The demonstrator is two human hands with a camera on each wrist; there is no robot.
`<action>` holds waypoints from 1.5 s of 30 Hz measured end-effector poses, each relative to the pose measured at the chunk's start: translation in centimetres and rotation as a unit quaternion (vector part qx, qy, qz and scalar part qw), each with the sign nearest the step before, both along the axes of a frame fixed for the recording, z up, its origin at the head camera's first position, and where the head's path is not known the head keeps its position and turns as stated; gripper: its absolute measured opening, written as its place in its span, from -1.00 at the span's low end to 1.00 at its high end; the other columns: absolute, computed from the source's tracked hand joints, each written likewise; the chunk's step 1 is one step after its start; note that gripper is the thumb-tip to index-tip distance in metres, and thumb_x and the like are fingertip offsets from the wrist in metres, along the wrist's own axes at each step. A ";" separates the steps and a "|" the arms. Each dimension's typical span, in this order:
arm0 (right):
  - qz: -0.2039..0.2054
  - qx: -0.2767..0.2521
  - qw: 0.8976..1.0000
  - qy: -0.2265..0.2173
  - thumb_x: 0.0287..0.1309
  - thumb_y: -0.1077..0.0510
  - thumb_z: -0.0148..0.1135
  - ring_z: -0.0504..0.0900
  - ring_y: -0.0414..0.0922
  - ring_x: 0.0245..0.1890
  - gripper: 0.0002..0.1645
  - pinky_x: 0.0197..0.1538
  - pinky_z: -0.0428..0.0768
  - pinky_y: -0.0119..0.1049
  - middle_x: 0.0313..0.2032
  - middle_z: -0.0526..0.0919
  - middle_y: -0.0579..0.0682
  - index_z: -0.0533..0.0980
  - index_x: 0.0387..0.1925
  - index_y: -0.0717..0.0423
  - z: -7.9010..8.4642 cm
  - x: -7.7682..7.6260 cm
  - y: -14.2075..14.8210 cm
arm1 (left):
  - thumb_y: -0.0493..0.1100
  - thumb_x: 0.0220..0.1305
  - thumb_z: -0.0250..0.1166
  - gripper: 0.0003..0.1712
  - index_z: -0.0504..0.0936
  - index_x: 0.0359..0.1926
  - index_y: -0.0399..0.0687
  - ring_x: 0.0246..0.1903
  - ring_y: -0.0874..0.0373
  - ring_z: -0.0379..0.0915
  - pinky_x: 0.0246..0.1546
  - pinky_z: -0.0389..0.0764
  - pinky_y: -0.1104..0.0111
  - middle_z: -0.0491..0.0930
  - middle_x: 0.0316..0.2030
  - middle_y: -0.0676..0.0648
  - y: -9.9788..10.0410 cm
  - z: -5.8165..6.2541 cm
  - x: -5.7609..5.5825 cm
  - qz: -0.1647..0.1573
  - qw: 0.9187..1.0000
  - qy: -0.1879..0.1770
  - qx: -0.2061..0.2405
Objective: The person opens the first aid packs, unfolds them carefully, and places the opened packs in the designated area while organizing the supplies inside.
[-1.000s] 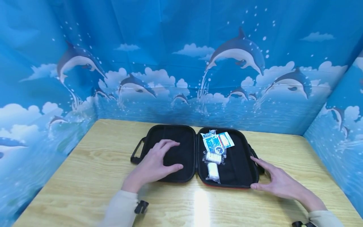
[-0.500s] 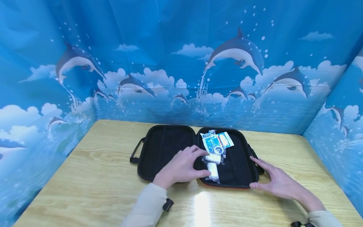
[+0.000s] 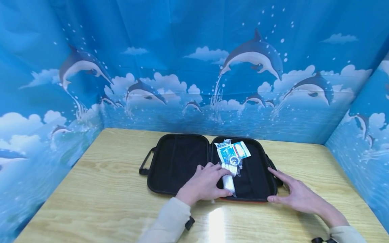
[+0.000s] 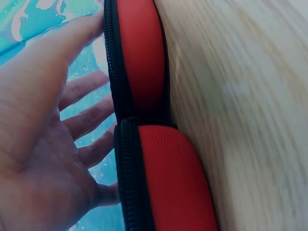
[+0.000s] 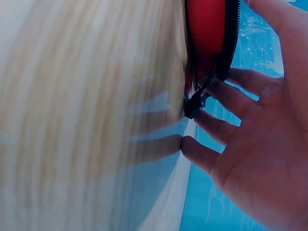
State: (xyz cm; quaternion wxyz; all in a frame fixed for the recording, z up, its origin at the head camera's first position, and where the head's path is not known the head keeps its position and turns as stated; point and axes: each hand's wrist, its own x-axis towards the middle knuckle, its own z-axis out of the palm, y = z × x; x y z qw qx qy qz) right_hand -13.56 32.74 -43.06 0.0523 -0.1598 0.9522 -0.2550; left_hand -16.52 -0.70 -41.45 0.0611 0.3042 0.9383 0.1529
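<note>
A black-lined case (image 3: 191, 162) with a red outer shell (image 4: 166, 168) lies unfolded on the table. Its right half holds white rolls in clear wrapping. My left hand (image 3: 205, 182) reaches over the middle hinge, thumb and index finger at the two ends of the nearest white roll (image 3: 228, 184); whether they press on it cannot be told. The case wall hides those fingertips in the left wrist view. At the case's right front corner, my right hand (image 3: 299, 195) rests with spread fingers (image 5: 216, 126) by the black handle and thumb at the front edge.
Behind the nearest roll lie another wrapped white roll (image 3: 230, 168), a small wrapped ring-shaped roll (image 3: 234, 160) and blue-and-white packets (image 3: 232, 151). A carry handle (image 3: 146, 163) sticks out on the left. A dolphin-print curtain (image 3: 194, 67) stands behind the wooden table (image 3: 100, 189).
My left hand has moved right, from over the left half of the case to the nearest white roll, and lowered there. My right hand has stayed at the corner.
</note>
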 end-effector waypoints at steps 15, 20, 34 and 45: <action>0.003 0.005 1.000 0.004 0.08 -0.33 0.46 0.35 0.51 0.35 0.17 0.18 0.41 0.47 0.43 0.31 0.45 0.11 0.60 -0.21 0.0 0.2 0.0 | 0.19 0.19 0.47 -0.31 0.51 0.32 0.24 0.04 0.13 0.40 0.07 0.52 0.26 0.37 0.21 0.03 -1.7 0.4 -0.1 0.036 0.990 -0.040 0.134; 0.000 0.006 1.000 -0.001 0.08 -0.34 0.45 0.34 0.51 0.35 0.17 0.17 0.42 0.47 0.43 0.30 0.45 0.10 0.61 -0.22 0.0 0.1 0.0 | 0.04 0.30 0.43 -0.30 0.36 0.40 0.28 0.01 0.20 0.57 0.03 0.64 0.30 0.47 0.19 -0.01 -2.7 0.6 -0.5 0.029 0.971 -0.096 0.219; -0.001 0.007 1.000 -0.013 0.09 -0.35 0.45 0.33 0.52 0.36 0.18 0.19 0.42 0.46 0.44 0.27 0.47 0.08 0.61 -0.22 0.2 0.1 -0.2 | -0.10 0.43 0.28 -0.58 0.58 0.26 0.32 -0.14 0.16 0.65 -0.12 0.67 0.29 0.50 0.05 -0.06 -6.6 0.6 -1.0 0.122 0.934 -0.086 0.324; -0.005 0.008 1.000 -0.012 0.07 -0.34 0.46 0.48 0.39 0.30 0.18 0.17 0.50 0.37 0.42 0.35 0.43 0.12 0.60 -0.16 0.3 0.1 -0.1 | -0.22 0.32 0.39 -0.49 0.58 0.27 0.05 -0.23 0.14 0.66 -0.18 0.70 0.34 0.60 -0.06 -0.15 -10.6 0.1 -1.7 0.189 0.926 0.010 0.327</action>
